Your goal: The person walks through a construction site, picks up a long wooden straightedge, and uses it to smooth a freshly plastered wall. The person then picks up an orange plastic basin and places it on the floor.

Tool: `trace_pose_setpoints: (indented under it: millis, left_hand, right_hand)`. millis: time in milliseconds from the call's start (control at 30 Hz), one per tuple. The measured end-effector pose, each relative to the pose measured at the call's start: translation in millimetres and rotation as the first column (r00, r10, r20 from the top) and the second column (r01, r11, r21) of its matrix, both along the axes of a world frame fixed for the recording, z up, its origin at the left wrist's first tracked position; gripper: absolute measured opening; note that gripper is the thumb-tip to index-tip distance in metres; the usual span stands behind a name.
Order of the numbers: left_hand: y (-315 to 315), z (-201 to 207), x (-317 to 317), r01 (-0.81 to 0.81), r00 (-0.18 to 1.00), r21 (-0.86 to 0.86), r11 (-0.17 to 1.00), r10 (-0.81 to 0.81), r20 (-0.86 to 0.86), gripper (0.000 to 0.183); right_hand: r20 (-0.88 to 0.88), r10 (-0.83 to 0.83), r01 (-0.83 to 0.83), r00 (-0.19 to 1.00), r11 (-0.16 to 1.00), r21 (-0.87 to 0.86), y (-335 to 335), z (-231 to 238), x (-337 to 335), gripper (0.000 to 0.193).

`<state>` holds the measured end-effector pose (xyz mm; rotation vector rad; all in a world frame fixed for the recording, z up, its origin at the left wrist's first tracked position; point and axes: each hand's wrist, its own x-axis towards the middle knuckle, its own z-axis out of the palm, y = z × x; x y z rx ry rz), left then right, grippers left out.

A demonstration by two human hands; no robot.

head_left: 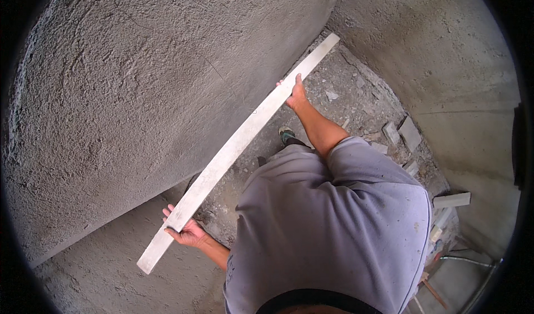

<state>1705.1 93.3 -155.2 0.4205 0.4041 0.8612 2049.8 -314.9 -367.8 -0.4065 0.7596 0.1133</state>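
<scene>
against the rough grey plastered wall [139,91] i hold a long pale straightedge board [239,147] slanting from low at my left to high at my right. my left hand [186,231] has its grip wrapped around the board's lower part, fingers curled over its edge, a little above its bottom end. my right hand [295,94] presses on the upper part with thumb up; whether that grip fully closes around the board i cannot tell. to do this well, i judge both hands should keep even pressure so the edge lies flat on the wall. below lie a rubble-strewn floor [356,108], broken bricks [409,133] and my shoe [286,133].
</scene>
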Motion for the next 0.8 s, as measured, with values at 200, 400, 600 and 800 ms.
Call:
trace_pose_setpoints:
  millis: [200,400,600,800]
  left_hand:
    - [-5,31,-1,0.043,0.994,0.149,0.988,-0.027,-0.106,0.047]
    - [-63,-37,24,0.295,0.833,0.181,0.938,-0.160,-0.530,0.050]
    - [-95,-57,41,0.465,0.556,0.052,0.884,-0.247,-0.793,0.065]
    - [-92,-60,81,0.755,0.500,0.328,0.568,-0.174,-0.848,0.055]
  right_hand:
    - [-0.506,0.518,-0.717,0.689,0.590,-0.372,25,12,-52,0.089]
    - [-0.621,0.618,-0.841,0.482,0.128,-0.526,0,-91,-110,0.088]
    - [-0.695,0.574,-0.868,0.433,0.057,-0.494,-43,-79,-160,0.068]
    - [-0.730,0.509,-0.848,0.456,-0.002,-0.530,-64,-47,-184,0.061]
